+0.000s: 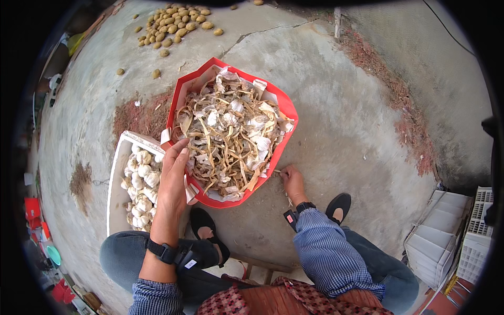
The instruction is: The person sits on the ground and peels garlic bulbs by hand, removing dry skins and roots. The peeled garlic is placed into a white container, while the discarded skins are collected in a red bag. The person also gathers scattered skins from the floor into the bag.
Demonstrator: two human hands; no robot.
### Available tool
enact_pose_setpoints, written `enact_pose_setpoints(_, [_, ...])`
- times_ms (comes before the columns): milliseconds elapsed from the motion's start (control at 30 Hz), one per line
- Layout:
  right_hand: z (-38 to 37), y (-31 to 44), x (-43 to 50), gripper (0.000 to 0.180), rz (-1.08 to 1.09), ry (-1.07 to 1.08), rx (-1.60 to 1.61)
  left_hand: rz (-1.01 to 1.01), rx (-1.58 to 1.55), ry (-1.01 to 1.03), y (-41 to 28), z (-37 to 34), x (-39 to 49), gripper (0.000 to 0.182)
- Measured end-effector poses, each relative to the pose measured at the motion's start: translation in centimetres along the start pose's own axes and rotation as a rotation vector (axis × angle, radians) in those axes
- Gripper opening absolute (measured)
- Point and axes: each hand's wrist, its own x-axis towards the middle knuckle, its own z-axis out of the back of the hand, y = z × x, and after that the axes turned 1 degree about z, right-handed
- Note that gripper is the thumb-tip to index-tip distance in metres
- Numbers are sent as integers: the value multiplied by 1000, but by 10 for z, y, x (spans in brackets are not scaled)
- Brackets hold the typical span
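A red paper bag [289, 108] with a pale lining stands on the concrete before me, filled with dry garlic skins and stalks [224, 145]. My left hand [175, 169] lies across its left rim, fingers extended and reaching over the contents. Low beside the bag's right side, my right hand [293, 183] has its fingers drawn together, with a thin dry scrap [277, 171] at the tips. To the left, a white foam box [118, 185] holds many whole garlic bulbs [141, 185]; my left forearm hides part of it.
Potatoes [173, 23] lie heaped on the concrete floor [334, 118] at the far left, a few scattered nearer. Stacked pale containers [439, 236] and white plastic crates [476, 236] stand at right. Reddish debris [141, 118] lies behind the box. A teal basin [53, 255] is at left.
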Motion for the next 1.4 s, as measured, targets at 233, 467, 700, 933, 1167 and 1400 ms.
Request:
enact_pose_setpoints(233, [29,-17,-19,14,-662,-56,897,-79,-52,20,21,8,14,41])
enact_pose_setpoints(467, [106,93,30,15,-320,-81,1047,-145,-68,28,34,11,24,43])
enact_pose_setpoints(700, [87,247,95,11,-48,1,736,-146,-4,29,33,13,25,47])
enact_pose_setpoints(933, [84,283,98,17,222,-95,-197,-156,-36,34,34,14,30,48])
enact_pose_setpoints(1167, [140,212,71,15,338,-322,237,-102,-204,72,30,13,23,44])
enact_pose_setpoints(1400, [84,64,3,22,69,25,-229,-16,-124,41,17,12,13,41])
